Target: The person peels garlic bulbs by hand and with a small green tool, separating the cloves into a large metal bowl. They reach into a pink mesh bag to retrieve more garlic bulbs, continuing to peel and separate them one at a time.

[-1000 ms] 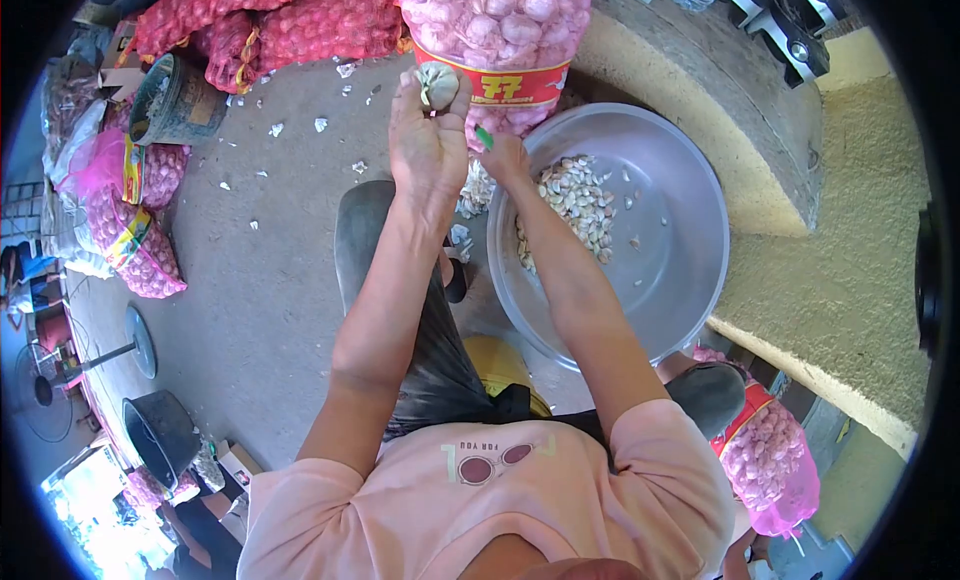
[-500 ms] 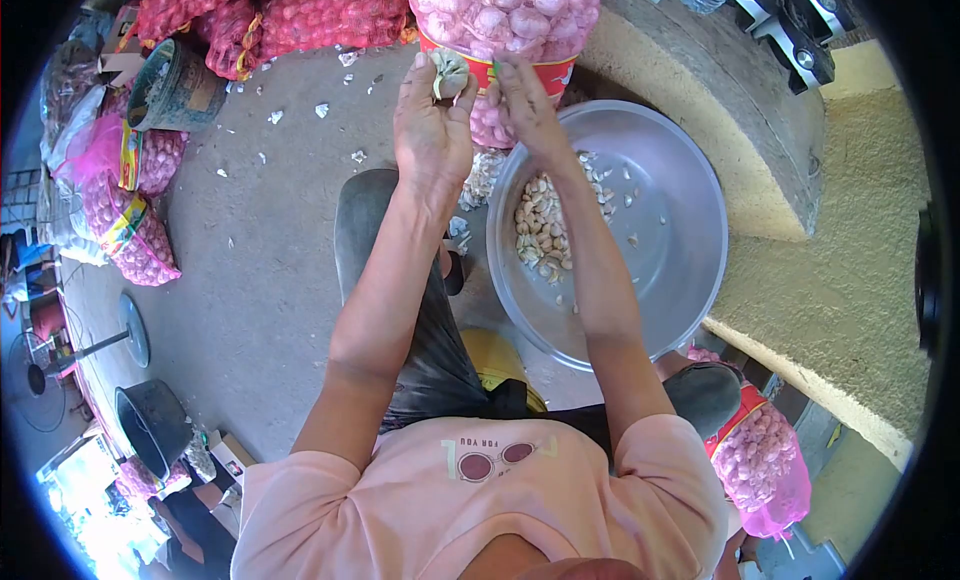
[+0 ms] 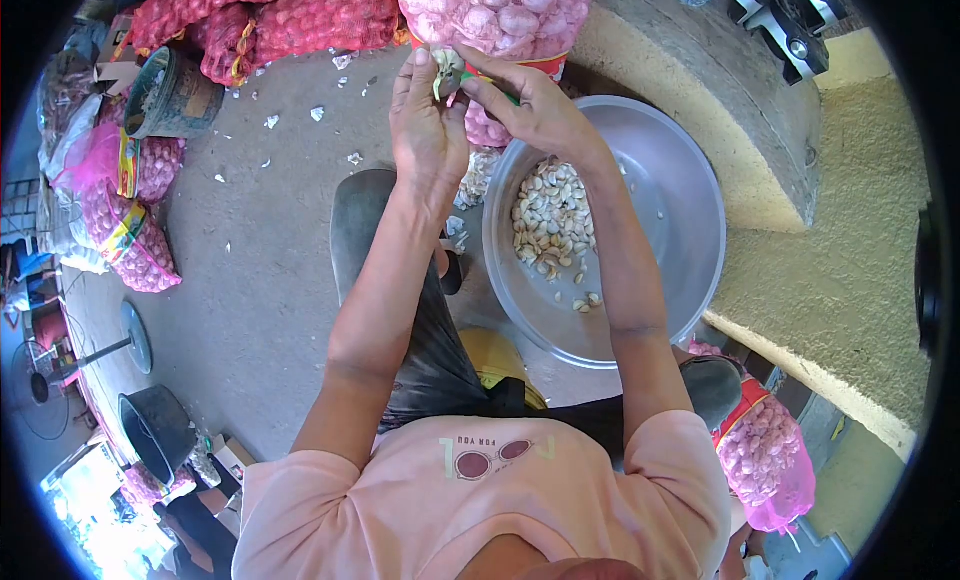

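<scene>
Between both hands, the left hand point(image 3: 428, 130) is gripping a garlic bulb point(image 3: 447, 65) while the right hand point(image 3: 535, 105) is pinching it; loosened cloves could be dropping outside the basin point(image 3: 680, 210) below the right hand.

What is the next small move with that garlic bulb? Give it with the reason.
Probably pry a clove loose with the right hand and drop it into the metal basin. The left hand pinches the garlic bulb at its fingertips, the right hand's fingers meet it with something small and green, and loose cloves already lie in the basin just below.
</scene>
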The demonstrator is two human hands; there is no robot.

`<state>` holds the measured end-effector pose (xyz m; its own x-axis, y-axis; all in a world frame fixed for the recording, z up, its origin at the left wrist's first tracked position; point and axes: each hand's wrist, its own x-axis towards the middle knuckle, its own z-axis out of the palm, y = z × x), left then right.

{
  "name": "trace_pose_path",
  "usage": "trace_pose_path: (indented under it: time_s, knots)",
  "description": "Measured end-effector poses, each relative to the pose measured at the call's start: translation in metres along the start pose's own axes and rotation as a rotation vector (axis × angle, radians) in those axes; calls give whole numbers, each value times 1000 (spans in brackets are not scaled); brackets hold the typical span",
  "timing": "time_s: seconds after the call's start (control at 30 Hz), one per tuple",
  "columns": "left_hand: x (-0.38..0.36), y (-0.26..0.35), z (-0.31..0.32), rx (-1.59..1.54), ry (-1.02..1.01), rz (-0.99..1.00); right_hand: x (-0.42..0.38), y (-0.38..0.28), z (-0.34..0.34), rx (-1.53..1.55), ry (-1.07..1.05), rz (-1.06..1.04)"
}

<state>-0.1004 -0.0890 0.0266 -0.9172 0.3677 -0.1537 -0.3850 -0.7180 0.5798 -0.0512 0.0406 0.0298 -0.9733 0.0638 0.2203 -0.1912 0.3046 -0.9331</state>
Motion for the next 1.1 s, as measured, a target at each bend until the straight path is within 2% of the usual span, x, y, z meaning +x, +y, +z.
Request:
trace_pose_path:
  time_s: [0.23,0.3,0.43,0.73,0.8,0.93,1.0,1.03,1.1]
  knots:
    - [0,-2,1,14,-24,-4,1,1,-5,-6,22,-47]
    - [1,-1,0,-4,-25,-23,2,0,-6,-104,68,-185]
    - [3,-3,-3,22,-36,-76,0,-7,-14,-168,-35,-129]
    - [0,-4,3,36,-71,-60,-2,-4,-13,-136,88,-193]
    - [-1,-4,4,43,-100,-51,-5,-7,-13,-5,37,-39]
    - [-4,-5,9,52,-60,-38,-5,-5,-11,65,49,-57]
    - [-4,-5,9,46,-24,-38,-4,1,-9,332,99,107]
    - [-2,-6,7,35,-21,-60,-4,1,-10,333,99,107]
    - [-1,-7,6,24,-18,-82,-5,-3,-17,642,33,323]
